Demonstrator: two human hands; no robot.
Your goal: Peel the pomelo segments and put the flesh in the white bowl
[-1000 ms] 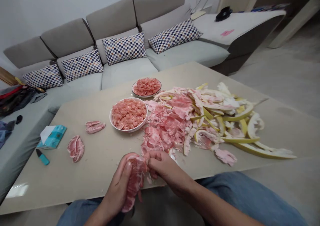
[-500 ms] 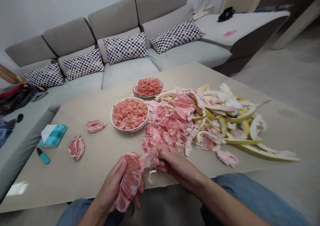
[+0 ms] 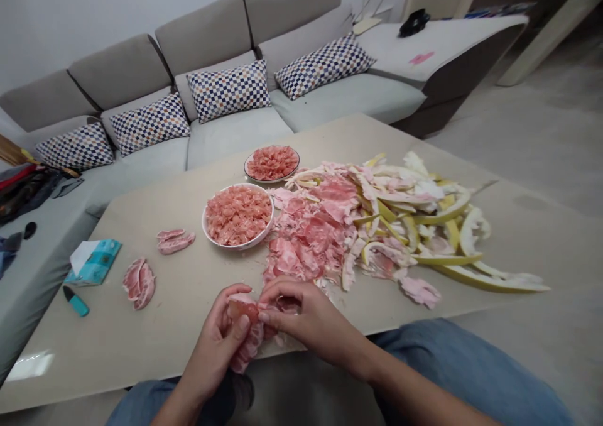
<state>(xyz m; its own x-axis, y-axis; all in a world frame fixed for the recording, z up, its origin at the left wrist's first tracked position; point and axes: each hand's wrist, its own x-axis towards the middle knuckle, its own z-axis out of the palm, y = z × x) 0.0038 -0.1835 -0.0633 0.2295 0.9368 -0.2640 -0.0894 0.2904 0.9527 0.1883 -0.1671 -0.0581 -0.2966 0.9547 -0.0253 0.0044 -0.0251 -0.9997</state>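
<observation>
On my feed from the head camera, the person's left hand point(image 3: 211, 344) is curled around a moist pink pomelo segment point(image 3: 245, 344), its thumb pressed into the flesh, while the right hand point(image 3: 308, 316) reaches in from the other side with its fingers closed together, pinching the segment's upper end. The segment sits between both hands, above the near edge of a long beige stone table point(image 3: 141, 344). Its long axis runs roughly upright in my view, with the lower end hanging below the left hand; the left hand lies closer along most of its length, the right only at the top. I can't tell whether the lower end touches the table edge. Just ahead of the hands spreads a large heap of pink membrane scraps point(image 3: 306, 244), merging on the right into curved yellow-green pomelo rind strips point(image 3: 447, 259). Towards the far edge, a round white bowl point(image 3: 240, 247) heaped with pink pulp stands beside a smaller white plate point(image 3: 272, 181) of the same pulp. Nearer the left edge lie two loose pink segments point(image 3: 175, 241) point(image 3: 139, 283), a teal tissue packet point(image 3: 93, 261) and a teal-capped marker point(image 3: 75, 301)
</observation>
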